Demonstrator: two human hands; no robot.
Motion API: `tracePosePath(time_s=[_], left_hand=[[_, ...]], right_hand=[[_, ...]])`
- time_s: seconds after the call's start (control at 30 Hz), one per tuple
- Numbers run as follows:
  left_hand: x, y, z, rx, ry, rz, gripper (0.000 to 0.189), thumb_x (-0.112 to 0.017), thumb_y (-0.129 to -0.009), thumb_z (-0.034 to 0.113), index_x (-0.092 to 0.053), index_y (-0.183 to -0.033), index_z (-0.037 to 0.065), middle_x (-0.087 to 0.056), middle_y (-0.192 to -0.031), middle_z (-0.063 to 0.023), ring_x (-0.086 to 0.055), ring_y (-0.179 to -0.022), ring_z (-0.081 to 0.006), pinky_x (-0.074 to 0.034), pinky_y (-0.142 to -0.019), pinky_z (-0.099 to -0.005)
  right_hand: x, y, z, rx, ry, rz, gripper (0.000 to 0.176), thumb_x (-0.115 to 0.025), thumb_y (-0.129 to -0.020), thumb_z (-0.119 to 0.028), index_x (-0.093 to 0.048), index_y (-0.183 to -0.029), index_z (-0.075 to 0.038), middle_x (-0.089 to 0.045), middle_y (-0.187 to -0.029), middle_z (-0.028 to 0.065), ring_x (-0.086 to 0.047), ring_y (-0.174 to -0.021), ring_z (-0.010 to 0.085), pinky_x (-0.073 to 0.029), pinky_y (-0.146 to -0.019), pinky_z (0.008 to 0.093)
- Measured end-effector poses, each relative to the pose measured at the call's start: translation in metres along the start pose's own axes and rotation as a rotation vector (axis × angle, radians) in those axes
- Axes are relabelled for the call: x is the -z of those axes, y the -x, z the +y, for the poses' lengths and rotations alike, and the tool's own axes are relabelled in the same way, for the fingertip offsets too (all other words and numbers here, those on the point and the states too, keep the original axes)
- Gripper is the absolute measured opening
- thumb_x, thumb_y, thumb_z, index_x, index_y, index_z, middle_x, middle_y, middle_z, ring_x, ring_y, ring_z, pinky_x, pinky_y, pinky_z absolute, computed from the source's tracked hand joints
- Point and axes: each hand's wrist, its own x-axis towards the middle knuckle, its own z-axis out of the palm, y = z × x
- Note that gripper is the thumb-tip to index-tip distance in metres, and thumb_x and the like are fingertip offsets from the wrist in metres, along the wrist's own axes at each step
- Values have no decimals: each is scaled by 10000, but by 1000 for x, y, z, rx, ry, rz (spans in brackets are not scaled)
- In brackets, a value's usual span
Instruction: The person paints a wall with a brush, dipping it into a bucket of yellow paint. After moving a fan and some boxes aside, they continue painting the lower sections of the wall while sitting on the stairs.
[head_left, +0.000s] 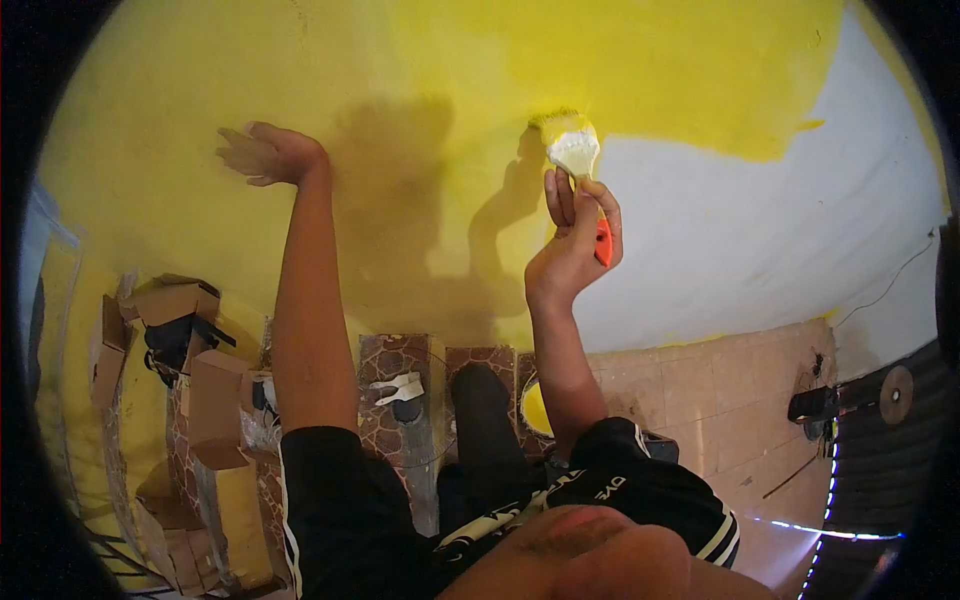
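My right hand [568, 255] is closed around the handle of a paintbrush [573, 150]. Its bristles, coated in yellow, point up and meet the wall [680, 230] near the border between yellow paint and bare white. The red end of the handle sticks out below my fingers. Over on the left, my left hand [285, 155] is raised with its fingers stretched out, slightly blurred, against or close to the yellow-painted wall. Nothing shows in it. A round container of yellow paint [537, 408] is low down, partly hidden by my right arm.
Stone-patterned steps [375, 355] lie below, with a white forked object [398, 388] on one. Open cardboard boxes [218, 400] stand at lower left. A tiled floor [690, 400] stretches right, towards a dark corrugated panel [890, 450] and a round disc [897, 395].
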Motion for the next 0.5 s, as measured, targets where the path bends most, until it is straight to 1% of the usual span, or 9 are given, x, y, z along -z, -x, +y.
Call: tracePosePath(time_s=[0.17, 0.3, 0.5], left_hand=[[-1, 1, -1, -31, 16, 38, 572, -260, -967, 440, -218, -1463, 159, -114, -1524, -178, -123, -1410, -308, -46, -1084, -589], [-3, -1, -4, -25, 4, 28, 574, -250, -966, 450, -233, -1459, 155, -126, -1516, -194, -132, -1406, -317, -53, -1083, -589], [-5, 2, 0, -37, 6, 43, 577, -245, -966, 459, -259, -1447, 141, -135, -1512, -198, -132, -1404, -327, -68, -1081, -590]], right_hand=[[22, 11, 7, 13, 18, 9, 84, -517, -912, -25, -546, -909, 53, -606, -971, 202, -641, -938, 303, -543, -875, 416], [23, 14, 20, 43, -35, -18, 66, -502, -913, -1, -547, -911, 47, -610, -970, 186, -638, -945, 296, -541, -879, 411], [40, 16, 35, 42, 75, -23, 76, -514, -913, 1, -569, -896, 50, -613, -973, 155, -634, -948, 262, -532, -886, 401]])
